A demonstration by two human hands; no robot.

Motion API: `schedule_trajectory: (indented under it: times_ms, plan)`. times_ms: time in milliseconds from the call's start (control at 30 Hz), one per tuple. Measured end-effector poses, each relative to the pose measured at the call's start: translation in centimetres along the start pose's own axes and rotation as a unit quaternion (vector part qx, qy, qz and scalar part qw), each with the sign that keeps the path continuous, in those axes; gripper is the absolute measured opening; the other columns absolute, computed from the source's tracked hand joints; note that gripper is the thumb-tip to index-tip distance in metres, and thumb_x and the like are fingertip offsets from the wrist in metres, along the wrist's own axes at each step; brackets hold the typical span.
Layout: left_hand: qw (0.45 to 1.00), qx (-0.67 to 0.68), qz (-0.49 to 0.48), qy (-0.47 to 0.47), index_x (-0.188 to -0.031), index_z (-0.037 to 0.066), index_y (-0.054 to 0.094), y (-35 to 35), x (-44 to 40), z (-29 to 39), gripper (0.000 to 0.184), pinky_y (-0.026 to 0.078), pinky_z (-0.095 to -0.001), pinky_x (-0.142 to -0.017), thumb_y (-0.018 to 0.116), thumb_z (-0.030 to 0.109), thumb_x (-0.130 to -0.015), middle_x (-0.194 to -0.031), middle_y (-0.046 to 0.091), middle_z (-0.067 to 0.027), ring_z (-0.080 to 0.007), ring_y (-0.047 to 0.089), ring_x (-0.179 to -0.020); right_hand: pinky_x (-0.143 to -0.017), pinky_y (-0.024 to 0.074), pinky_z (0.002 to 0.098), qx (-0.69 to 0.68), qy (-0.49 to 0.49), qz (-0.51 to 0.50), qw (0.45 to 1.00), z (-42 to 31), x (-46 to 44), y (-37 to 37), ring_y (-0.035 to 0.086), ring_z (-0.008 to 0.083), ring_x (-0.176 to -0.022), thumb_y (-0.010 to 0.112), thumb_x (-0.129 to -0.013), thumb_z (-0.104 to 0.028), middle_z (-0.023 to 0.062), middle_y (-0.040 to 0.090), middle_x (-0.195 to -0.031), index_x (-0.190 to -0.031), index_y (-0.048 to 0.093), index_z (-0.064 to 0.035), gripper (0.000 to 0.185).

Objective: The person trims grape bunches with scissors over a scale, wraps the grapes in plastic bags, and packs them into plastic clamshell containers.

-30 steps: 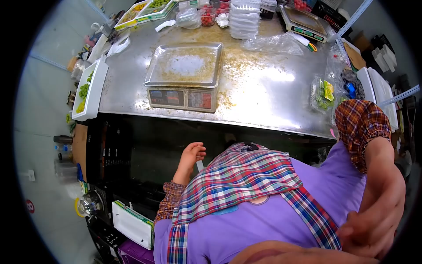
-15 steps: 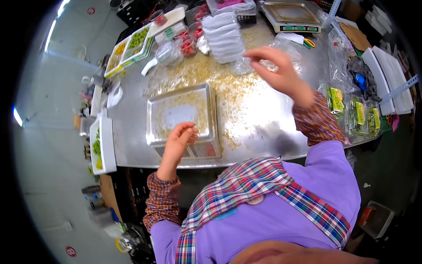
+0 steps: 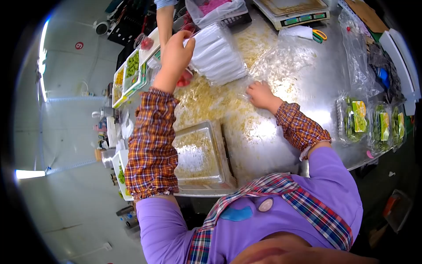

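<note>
A stack of whitish, ridged clear plastic containers [image 3: 220, 55] stands at the back middle of the steel table, turned at an angle. At its upper left corner is my left hand [image 3: 176, 53], fingers and thumb bent in against the edge. My right hand [image 3: 262, 94] rests low by the stack's near right corner, its fingers curled at a loose piece of clear plastic film [image 3: 253, 78]. What those fingertips hold, if anything, is hidden. Closer to me lies an upturned metal tray on a box-like base [image 3: 200, 154], partly covered by my left sleeve.
A co-worker's forearm [image 3: 165, 24] reaches in behind my left hand. White trays of green fruit [image 3: 132, 66] stand at left, a scale [image 3: 292, 15] at back right. Green-handled scissors [image 3: 319, 36] lie before it. Packed clear boxes [image 3: 354, 119] line the right edge.
My left hand has gone from above the metal tray to the stack. My right hand has come down to the table. The stack is turned more, and a co-worker's arm has appeared.
</note>
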State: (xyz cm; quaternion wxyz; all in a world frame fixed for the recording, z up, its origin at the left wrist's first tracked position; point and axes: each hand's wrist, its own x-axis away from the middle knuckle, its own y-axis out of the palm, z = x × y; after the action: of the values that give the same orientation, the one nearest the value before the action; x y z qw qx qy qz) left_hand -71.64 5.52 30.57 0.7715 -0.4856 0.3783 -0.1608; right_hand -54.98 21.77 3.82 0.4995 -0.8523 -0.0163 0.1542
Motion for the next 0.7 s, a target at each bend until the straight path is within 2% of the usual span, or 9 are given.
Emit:
schedule_trajectory:
  times_ms: [67,133,233,300,333,433,533,600,700]
  plan:
    - [0.998,-0.047,-0.004,0.035,-0.106,0.000,0.062,2.2,-2.2,-0.4,0.035,0.047,-0.0321,-0.083,0.062,0.029,-0.087,-0.099,0.067,-0.0135,-0.0283,0.063,-0.094,-0.094,0.0331,0.0575,-0.003,0.008,0.007,1.000,1.3,1.4,0.2,0.049,0.0277,-0.107,0.061,-0.074,-0.012,0.0083,0.055,-0.107,-0.098,0.064,-0.0082,0.024]
    - [0.992,-0.079,0.020,0.091,-0.107,0.002,0.062,4.8,-4.3,-1.7,0.034,0.047,-0.0326,-0.081,0.063,0.030,-0.087,-0.098,0.067,-0.0134,-0.0273,0.063,-0.093,-0.095,0.0320,0.0594,0.010,0.088,-0.017,0.996,1.8,2.2,-1.2,0.049,0.0280,-0.106,0.061,-0.074,-0.010,0.0088,0.055,-0.106,-0.099,0.064,-0.0085,0.025]
    - [0.982,0.009,-0.189,-0.008,-0.099,0.003,0.063,5.7,-4.8,-3.9,0.030,0.048,-0.0369,-0.077,0.063,0.030,-0.085,-0.097,0.065,-0.0172,-0.0304,0.062,-0.090,-0.099,0.0259,0.0649,0.046,0.211,-0.130,0.968,0.5,2.2,-6.5,0.046,0.0358,-0.114,0.058,-0.074,-0.008,0.0153,0.055,-0.111,-0.111,0.062,-0.0071,0.037]
    - [0.979,0.081,-0.184,0.016,-0.094,0.002,0.062,5.9,-3.5,-4.9,0.020,0.046,-0.0321,-0.068,0.060,0.021,-0.088,-0.076,0.062,-0.0123,-0.0235,0.059,-0.071,-0.100,0.0228,0.0667,0.052,0.253,-0.142,0.956,-0.5,2.3,-9.5,0.043,0.0405,-0.117,0.056,-0.075,-0.007,0.0190,0.054,-0.115,-0.116,0.059,-0.0059,0.042]
    - [0.979,0.091,-0.179,-0.033,-0.094,0.001,0.061,5.4,-2.3,-4.3,0.019,0.045,-0.0293,-0.067,0.059,0.019,-0.089,-0.076,0.059,-0.0105,-0.0178,0.057,-0.070,-0.102,0.0212,0.0671,0.051,0.230,-0.047,0.971,-0.8,2.6,-10.3,0.040,0.0453,-0.121,0.056,-0.073,-0.005,0.0226,0.052,-0.121,-0.121,0.057,-0.0047,0.048]
    - [0.978,0.164,-0.110,-0.070,-0.092,0.000,0.060,5.1,1.0,-4.7,0.012,0.043,-0.0237,-0.069,0.058,0.012,-0.091,-0.084,0.060,-0.0027,-0.0104,0.053,-0.076,-0.103,0.0276,0.0618,0.017,0.179,0.137,0.974,-0.8,1.5,-12.7,0.041,0.0409,-0.123,0.054,-0.077,-0.002,0.0194,0.050,-0.127,-0.119,0.057,-0.0082,0.043]
    - [0.949,0.264,-0.081,-0.155,-0.095,0.001,0.059,4.6,3.9,-5.8,0.011,0.042,-0.0218,-0.073,0.055,0.011,-0.093,-0.087,0.059,0.0015,-0.0077,0.051,-0.079,-0.104,0.0297,0.0566,-0.137,0.090,0.240,0.957,-0.9,-1.5,-12.8,0.043,0.0369,-0.123,0.054,-0.077,0.000,0.0181,0.051,-0.126,-0.115,0.059,-0.0053,0.038]
    - [0.938,0.293,-0.050,-0.180,-0.097,0.003,0.059,4.7,4.6,-4.9,0.011,0.040,-0.0209,-0.075,0.053,0.012,-0.095,-0.089,0.058,0.0030,-0.0063,0.050,-0.082,-0.104,0.0314,0.0544,-0.150,0.001,0.330,0.932,-1.5,-4.5,-12.5,0.046,0.0326,-0.121,0.056,-0.077,0.000,0.0146,0.054,-0.122,-0.110,0.059,-0.0032,0.033]
    - [0.880,0.431,-0.018,-0.198,-0.097,0.004,0.058,5.0,5.3,-5.8,0.012,0.040,-0.0204,-0.078,0.052,0.014,-0.097,-0.091,0.057,0.0025,-0.0064,0.050,-0.085,-0.102,0.0315,0.0552,-0.168,-0.086,0.340,0.921,-4.3,-9.3,-12.8,0.045,0.0313,-0.121,0.059,-0.075,-0.002,0.0123,0.055,-0.118,-0.108,0.060,-0.0044,0.033]
